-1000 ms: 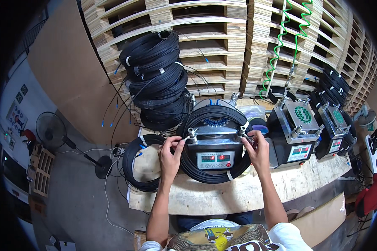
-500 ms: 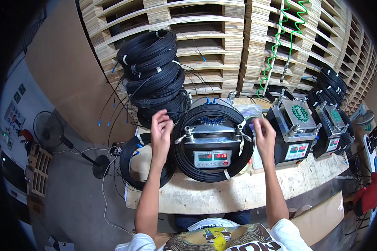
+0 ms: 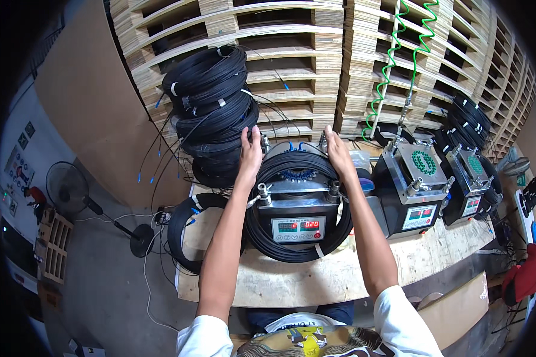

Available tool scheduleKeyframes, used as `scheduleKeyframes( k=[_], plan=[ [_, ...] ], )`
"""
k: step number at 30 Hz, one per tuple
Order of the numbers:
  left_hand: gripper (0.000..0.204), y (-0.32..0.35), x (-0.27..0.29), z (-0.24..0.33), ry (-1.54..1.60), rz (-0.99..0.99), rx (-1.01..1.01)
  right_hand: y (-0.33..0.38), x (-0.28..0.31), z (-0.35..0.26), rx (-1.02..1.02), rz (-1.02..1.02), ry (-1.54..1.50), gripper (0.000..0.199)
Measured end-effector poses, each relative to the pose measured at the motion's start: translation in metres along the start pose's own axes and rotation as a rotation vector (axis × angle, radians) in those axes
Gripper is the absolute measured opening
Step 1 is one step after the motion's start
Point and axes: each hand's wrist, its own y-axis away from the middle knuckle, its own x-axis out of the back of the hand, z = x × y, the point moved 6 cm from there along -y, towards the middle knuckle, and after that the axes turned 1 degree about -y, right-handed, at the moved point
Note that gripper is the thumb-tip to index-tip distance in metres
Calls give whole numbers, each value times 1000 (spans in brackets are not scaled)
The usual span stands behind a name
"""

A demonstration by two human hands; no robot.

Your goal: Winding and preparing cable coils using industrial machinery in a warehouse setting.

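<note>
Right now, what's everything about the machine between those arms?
The machine is a black box topped by metal-looking plates, posts and blue connectors. Its front panel glows red and green. It stands upright on the wooden table, circled by a black cable coil. Left hand and right hand are near its back posts, contact unclear.

Both arms extended forward, elbows low. Left forearm ran from about 7 o'clock in view, angled toward 12–1. Left hand sat near 11, unclenched, fingers up toward 12, tips spread. Right forearm came from about 4–5, angled toward 11. Right hand sat near 2, fingers straight, close together, toward 11. Hands apart, roughly level.
</note>
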Motion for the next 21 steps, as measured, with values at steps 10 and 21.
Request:
scheduleKeyframes(
  k=[10, 21],
  plan=[
    [96, 13, -8, 12, 75, -64, 41, -5, 6, 15, -11, 7, -32, 83],
    [94, 18, -3, 9, 107, -75, 94, 13, 12, 2, -246, -62, -358, 94]
  ],
)
